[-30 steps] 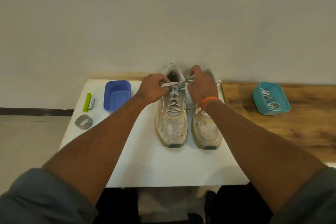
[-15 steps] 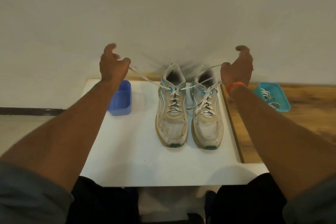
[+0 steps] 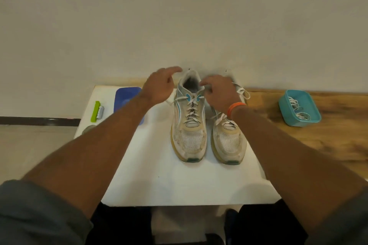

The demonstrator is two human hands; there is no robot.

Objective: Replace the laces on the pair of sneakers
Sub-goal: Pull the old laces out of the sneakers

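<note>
Both hands back in from wide, left hand [image 3: 159, 87] relaxed, right hand [image 3: 221, 93] grip unclear, sneakers [image 3: 190, 123] toes toward wearer

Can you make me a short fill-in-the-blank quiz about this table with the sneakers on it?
1. The two sneakers stand side by side on the ____ board.
2. The person wears an ____ wristband on the right hand.
3. Spare laces lie in the ____ tub on the wooden bench.
4. The green brush lies left of the ____ tub.

Missing words: white; orange; teal; blue
</note>
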